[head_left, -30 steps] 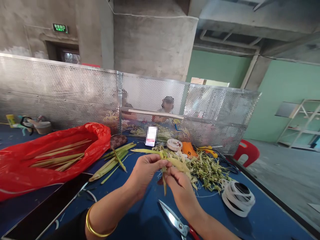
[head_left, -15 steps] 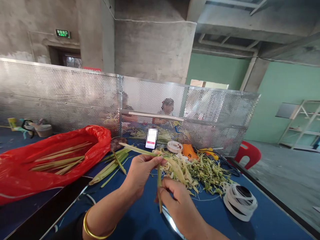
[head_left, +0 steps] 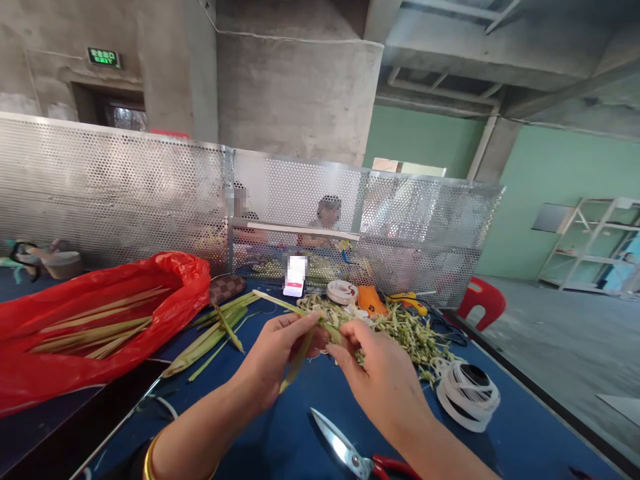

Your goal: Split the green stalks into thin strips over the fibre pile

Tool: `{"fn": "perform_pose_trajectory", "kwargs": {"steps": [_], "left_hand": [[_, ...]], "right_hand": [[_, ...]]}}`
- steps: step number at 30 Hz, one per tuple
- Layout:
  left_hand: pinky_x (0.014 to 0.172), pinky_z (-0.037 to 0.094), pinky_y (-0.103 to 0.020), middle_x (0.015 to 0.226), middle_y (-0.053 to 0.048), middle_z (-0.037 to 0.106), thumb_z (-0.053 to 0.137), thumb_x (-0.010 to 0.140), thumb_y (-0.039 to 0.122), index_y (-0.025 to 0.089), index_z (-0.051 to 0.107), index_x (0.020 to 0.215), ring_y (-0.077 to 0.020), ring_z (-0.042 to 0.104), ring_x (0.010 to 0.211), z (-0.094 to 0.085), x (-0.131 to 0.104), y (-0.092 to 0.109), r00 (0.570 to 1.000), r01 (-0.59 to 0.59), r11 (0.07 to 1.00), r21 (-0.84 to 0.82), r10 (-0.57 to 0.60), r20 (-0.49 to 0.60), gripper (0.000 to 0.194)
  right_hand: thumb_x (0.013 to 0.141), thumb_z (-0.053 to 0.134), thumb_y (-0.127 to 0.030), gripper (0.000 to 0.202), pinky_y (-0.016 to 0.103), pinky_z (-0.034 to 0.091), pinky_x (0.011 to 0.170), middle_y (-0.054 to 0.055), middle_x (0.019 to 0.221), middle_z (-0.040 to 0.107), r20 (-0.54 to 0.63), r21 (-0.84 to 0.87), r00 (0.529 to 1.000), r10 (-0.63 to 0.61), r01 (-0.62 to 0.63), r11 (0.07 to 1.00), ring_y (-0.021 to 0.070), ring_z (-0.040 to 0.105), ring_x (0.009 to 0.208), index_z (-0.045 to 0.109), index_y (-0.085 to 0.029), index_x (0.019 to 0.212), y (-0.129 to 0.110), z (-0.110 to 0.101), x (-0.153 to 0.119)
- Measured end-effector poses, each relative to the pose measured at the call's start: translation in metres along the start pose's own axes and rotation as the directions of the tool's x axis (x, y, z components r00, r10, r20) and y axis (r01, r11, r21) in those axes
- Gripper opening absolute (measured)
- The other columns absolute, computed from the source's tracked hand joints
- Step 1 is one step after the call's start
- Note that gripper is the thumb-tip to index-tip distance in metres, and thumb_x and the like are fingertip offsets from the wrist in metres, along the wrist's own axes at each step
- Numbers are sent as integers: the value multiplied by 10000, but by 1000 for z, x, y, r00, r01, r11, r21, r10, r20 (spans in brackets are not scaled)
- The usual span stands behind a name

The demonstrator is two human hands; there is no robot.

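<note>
My left hand (head_left: 277, 347) is closed, pinching pale green leaf strips, which look like corn husk, between thumb and fingers. One long strip (head_left: 277, 302) sticks out up and to the left from the pinch. Another strip (head_left: 296, 367) hangs down below the left fingers. Close on the right, my right hand (head_left: 377, 370) is closed with thumb and forefinger on the right part of the husk strip (head_left: 333, 333). Its fingertips partly hide the crossing of the strips. On the blue table beneath lie scissors (head_left: 340, 443) with red handles, partly covered by my right forearm.
Left stands a red plastic bag (head_left: 185, 280) holding dry strips, with loose husks (head_left: 200, 343) beside it. Shredded husk (head_left: 415, 340) is heaped behind my right hand. A white tape coil (head_left: 467, 400), an orange glue gun (head_left: 407, 303) and a phone (head_left: 295, 277) stand around; a perforated metal screen (head_left: 420, 220) rises behind.
My right hand has risen from the lower hanging strip to the husk's right part beside my left hand. The hanging strip now slants left, the scissors show more, and the view has shifted.
</note>
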State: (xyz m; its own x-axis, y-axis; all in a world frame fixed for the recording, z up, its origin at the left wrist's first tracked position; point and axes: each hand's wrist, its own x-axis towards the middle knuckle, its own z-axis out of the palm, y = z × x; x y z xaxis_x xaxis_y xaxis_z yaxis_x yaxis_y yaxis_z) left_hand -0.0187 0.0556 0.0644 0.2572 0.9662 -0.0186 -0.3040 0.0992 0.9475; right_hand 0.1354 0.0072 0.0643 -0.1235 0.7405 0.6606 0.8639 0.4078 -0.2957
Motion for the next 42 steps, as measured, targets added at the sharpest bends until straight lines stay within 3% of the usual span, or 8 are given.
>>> {"fn": "perform_pose_trajectory", "kwargs": {"steps": [11,20,23,27,30,34,36,42], "left_hand": [[438,361,-187,521,3,573,745,634,294,104,683,661,-78,484,472,-2,12,-20,993,-97,983,157,107,-56,202],[408,293,-160,554,12,560,770,629,347,102,684,700,-44,451,448,-1,5,-7,999,-3,993,116,0,32,269],[379,259,-173,551,8,555,691,691,470,105,683,726,-50,437,422,5,0,-5,991,70,993,98,-81,105,367],[371,177,-177,567,17,541,669,695,507,110,677,748,-37,391,402,8,0,-13,987,92,984,153,-111,120,400],[388,138,-180,474,51,455,705,667,478,106,663,699,-26,317,386,7,2,-20,989,80,961,263,-108,96,375],[401,126,-196,468,41,466,700,671,451,101,689,707,-31,299,394,6,5,-22,991,70,935,347,-104,80,352],[404,123,-206,559,-10,579,695,675,419,100,708,731,-31,311,402,6,5,-21,990,65,927,370,-107,95,324],[411,141,-214,592,-29,623,689,673,384,103,715,722,-31,305,394,6,5,-21,983,87,906,414,-146,112,286]], "right_hand": [[897,417,-164,242,274,296,606,-16,556,559,86,-49,986,-145,149,988,122,449,500,506,-190,674,6,17,-1],[910,431,-404,320,272,356,622,27,742,629,129,243,980,152,-180,953,165,550,688,626,-206,753,18,5,12],[888,429,-483,412,292,382,674,39,754,636,293,446,921,258,-370,815,185,568,741,647,-192,694,30,10,20],[787,568,-504,372,303,398,726,22,678,618,492,704,820,293,-573,420,178,563,729,629,-177,622,34,23,20],[644,725,-384,230,289,408,709,1,650,604,557,772,766,320,-620,140,148,545,670,649,-167,662,30,32,16],[577,750,-318,222,278,417,609,-26,576,561,547,802,734,402,-597,1,124,506,562,581,-175,590,24,37,12],[619,715,-340,229,287,430,580,-32,567,551,492,813,755,434,-577,82,128,501,534,547,-186,597,24,39,12],[758,599,-380,210,351,446,701,54,759,630,190,638,879,437,-448,626,217,576,759,627,-171,756,41,32,19]]}}
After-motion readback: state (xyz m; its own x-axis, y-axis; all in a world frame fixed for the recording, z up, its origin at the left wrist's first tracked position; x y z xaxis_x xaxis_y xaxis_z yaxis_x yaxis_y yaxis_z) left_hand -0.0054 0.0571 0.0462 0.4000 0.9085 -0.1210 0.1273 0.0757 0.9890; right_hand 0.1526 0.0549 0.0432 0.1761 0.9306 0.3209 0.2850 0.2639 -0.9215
